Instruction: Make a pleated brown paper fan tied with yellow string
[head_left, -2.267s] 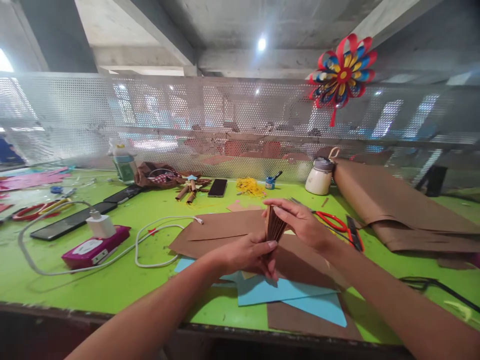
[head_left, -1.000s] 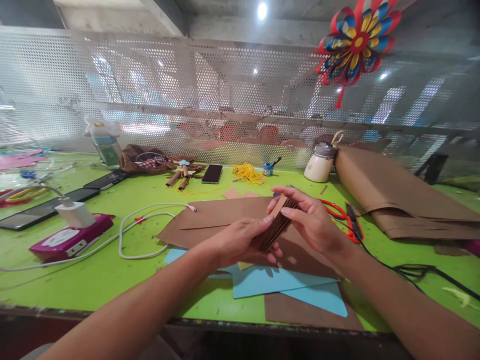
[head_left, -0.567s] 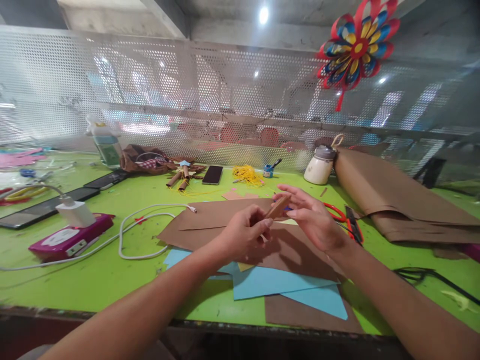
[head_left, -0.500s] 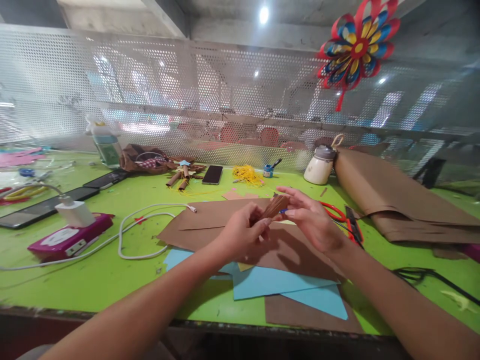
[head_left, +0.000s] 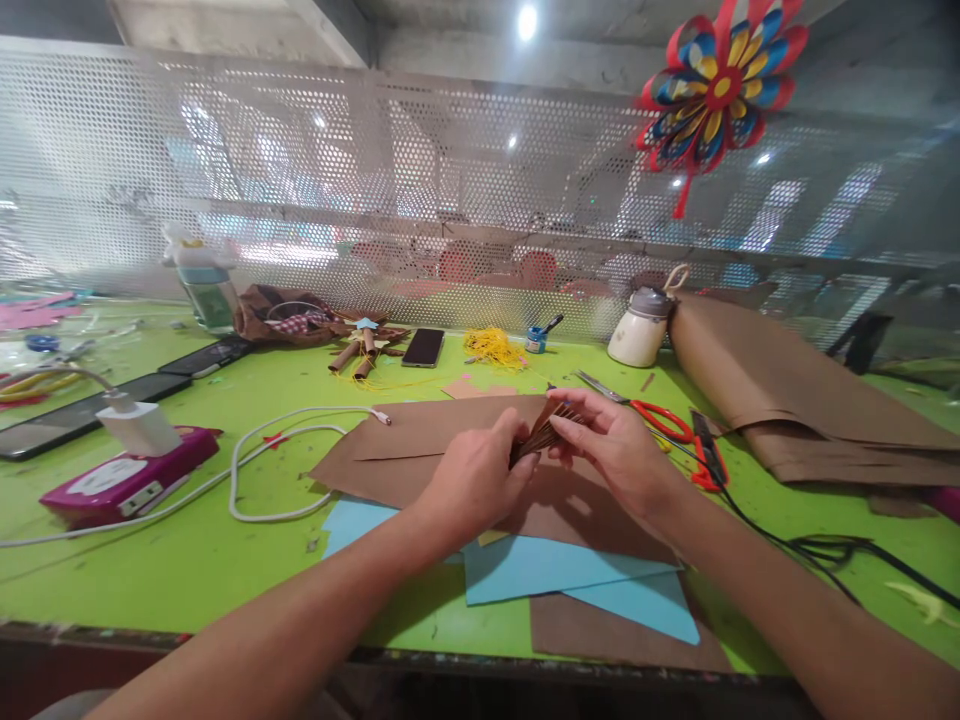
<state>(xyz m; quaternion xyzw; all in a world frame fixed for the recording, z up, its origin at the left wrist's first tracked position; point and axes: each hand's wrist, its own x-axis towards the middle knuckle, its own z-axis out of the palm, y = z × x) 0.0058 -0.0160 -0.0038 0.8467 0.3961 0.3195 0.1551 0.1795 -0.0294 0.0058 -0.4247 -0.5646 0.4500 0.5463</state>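
Both hands hold a small bundle of pleated brown paper (head_left: 541,436) just above the table. My left hand (head_left: 474,482) is closed around its near end. My right hand (head_left: 616,450) pinches the far end with thumb and fingers. Under the hands lie brown paper sheets (head_left: 420,440) and light blue paper sheets (head_left: 540,566) on the green table (head_left: 225,560).
Red-handled scissors (head_left: 660,420) and a black cable (head_left: 817,545) lie right of my hands. A large brown paper roll (head_left: 780,400), a white jar (head_left: 639,330), a phone (head_left: 423,347), yellow threads (head_left: 491,348), a pink power strip (head_left: 127,480) with a white cable (head_left: 255,480) and a perforated metal screen (head_left: 375,200) surround the workspace.
The pleated bundle, held upright at first, has been tipped over and lowered. My left hand closed tighter round its near end and my right hand shifted to pinch the far end.
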